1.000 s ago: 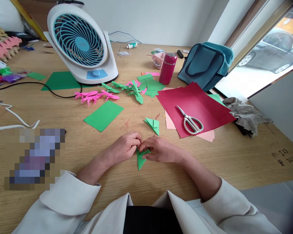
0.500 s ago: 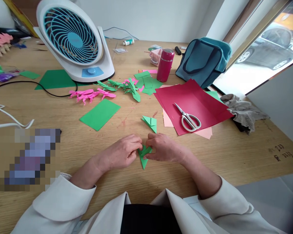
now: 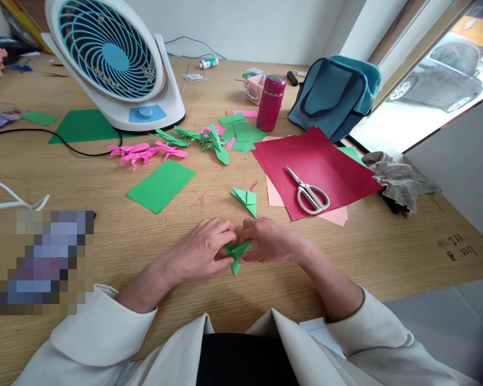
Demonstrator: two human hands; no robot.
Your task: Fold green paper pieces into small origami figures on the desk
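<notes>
My left hand [image 3: 203, 249] and my right hand [image 3: 271, 241] meet near the front of the wooden table [image 3: 386, 252], both pinching a small folded green paper piece [image 3: 235, 254]. Its pointed tip pokes out below my fingers. Just beyond my hands lies another folded green piece [image 3: 246, 200]. A flat green paper square [image 3: 161, 185] rests to the left of it.
Scissors [image 3: 310, 193] lie on dark red sheets [image 3: 317, 166] at the right. Pink folded figures [image 3: 140, 154] and green ones [image 3: 197, 138] sit before a white-and-blue fan [image 3: 112, 59]. A magenta flask [image 3: 270, 102], teal bag [image 3: 336, 96] and grey cloth [image 3: 398, 179] stand farther right.
My hands have stayed together on the green piece, working its folds; less of its point shows below them now. The view has shifted slightly rightward.
</notes>
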